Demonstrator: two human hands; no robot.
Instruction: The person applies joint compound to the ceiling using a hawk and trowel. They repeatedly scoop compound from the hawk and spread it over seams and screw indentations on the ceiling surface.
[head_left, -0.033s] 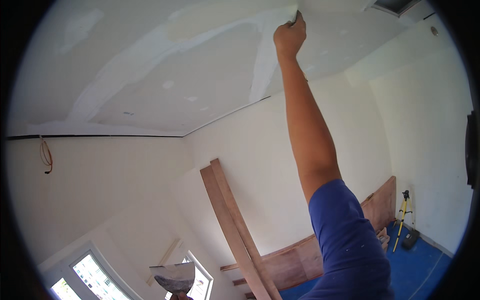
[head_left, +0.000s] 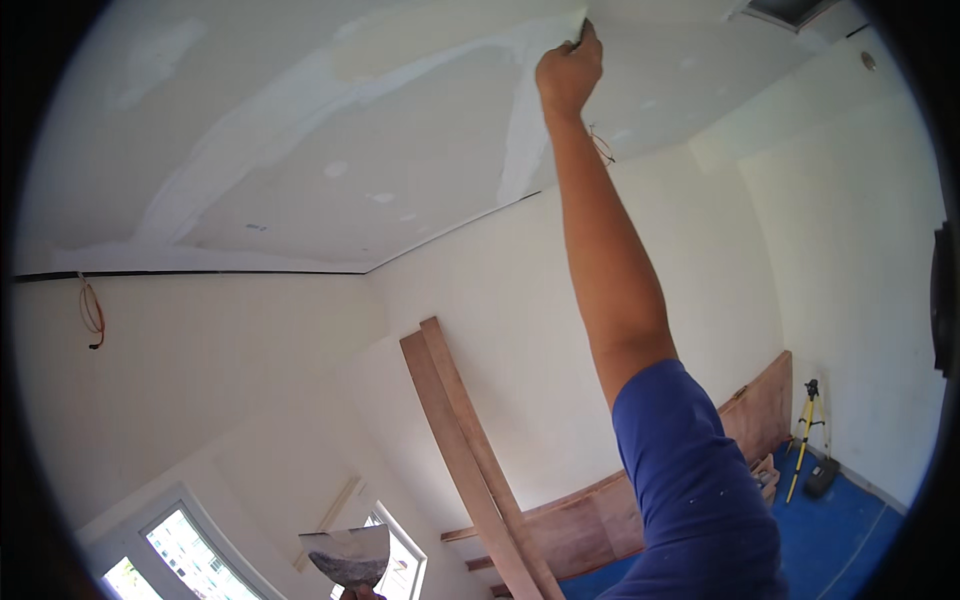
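The thin pale tool (head_left: 579, 24), only a sliver of which shows, is up at the ceiling (head_left: 430, 150), pinched between the thumb and fingers of the person's right hand (head_left: 569, 80); whether its edge touches the surface cannot be told. That hand and its forearm (head_left: 610, 240) have just shifted slightly left, so the cable loop (head_left: 603, 150) beyond the forearm, mostly covered a moment ago, now shows to its right. The shift is small, which suggests a short stroke over the same spot, with the smoothing work still in progress there. White filler bands (head_left: 230, 140) run away to the left, and a shorter one lies just left of the wrist. Low on the near left, the broad scraper (head_left: 345, 555), smeared grey, has not moved; the left hand (head_left: 362, 593) barely shows below it, its fingers apparently wrapped around the handle. Farther off, brown planks (head_left: 452, 440) lean at the far wall (head_left: 480, 270), and a yellow tripod (head_left: 803, 435) stands at the far right on blue floor covering (head_left: 850, 530).
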